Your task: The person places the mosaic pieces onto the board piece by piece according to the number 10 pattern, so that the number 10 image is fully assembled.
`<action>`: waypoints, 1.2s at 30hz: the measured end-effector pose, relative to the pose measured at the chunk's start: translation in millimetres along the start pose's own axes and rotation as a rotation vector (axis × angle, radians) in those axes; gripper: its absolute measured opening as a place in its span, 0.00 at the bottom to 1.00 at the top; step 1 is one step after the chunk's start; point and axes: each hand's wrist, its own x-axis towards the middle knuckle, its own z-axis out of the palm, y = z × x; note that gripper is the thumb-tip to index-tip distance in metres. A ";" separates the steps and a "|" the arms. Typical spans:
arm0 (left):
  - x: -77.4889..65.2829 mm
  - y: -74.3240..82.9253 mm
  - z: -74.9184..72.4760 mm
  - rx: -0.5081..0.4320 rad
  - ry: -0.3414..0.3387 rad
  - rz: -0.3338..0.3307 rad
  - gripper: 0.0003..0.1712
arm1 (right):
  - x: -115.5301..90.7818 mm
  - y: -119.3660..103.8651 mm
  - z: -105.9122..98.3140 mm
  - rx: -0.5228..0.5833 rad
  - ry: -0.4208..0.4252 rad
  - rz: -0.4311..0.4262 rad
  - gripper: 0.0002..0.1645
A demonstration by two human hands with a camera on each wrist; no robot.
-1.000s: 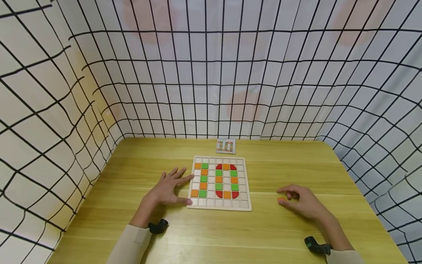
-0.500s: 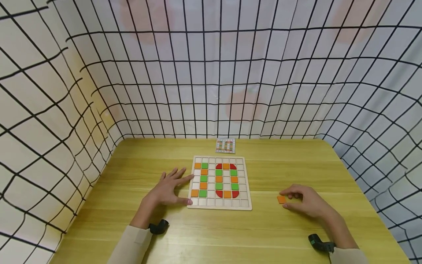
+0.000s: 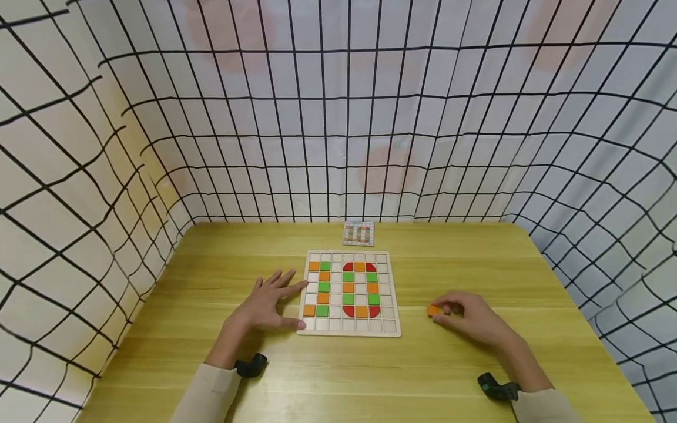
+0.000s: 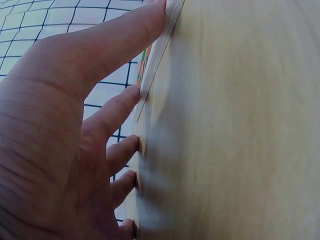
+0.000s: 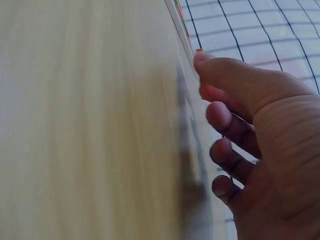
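Observation:
A square wooden grid board (image 3: 351, 325) lies mid-table, with orange, green and red tiles in it. They form a 1 on the left and a 0 on the right. My left hand (image 3: 270, 305) has spread, straight fingers; its thumb tip rests on the board's lower left corner, and its index fingertip touches the left edge. In the left wrist view the other fingertips of this hand (image 4: 55, 110) meet the tabletop. Right of the board, my right hand (image 3: 473, 317) pinches an orange square tile (image 3: 432, 311) between thumb and index finger, mostly hidden by the thumb (image 5: 225, 70) in the right wrist view.
Behind the board lies a small card (image 3: 358, 234) printed with a similar gridded pattern. A white curtain with black grid lines (image 3: 338, 117) encloses the wooden table (image 3: 338, 382) at the back and sides. Each wrist wears a black camera.
Half a second ago the orange tile lay on the table by the right hand's parted fingertips. Now that hand pinches it and has moved left towards the board. The left hand stays on the board.

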 end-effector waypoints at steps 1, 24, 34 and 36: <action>-0.5 0.1 -0.4 -0.002 0.001 -0.001 0.57 | 2.8 -3.3 2.3 0.010 0.004 0.009 0.14; -1.7 -0.7 0.3 0.004 0.005 -0.006 0.57 | 64.2 -75.5 68.2 0.112 -0.036 -0.143 0.15; -1.1 -0.1 -0.6 0.006 0.004 -0.005 0.57 | 80.7 -101.0 95.4 0.131 -0.082 -0.104 0.12; -1.1 -0.3 -0.7 0.010 0.004 -0.001 0.56 | 83.0 -104.0 100.7 0.132 -0.081 -0.120 0.11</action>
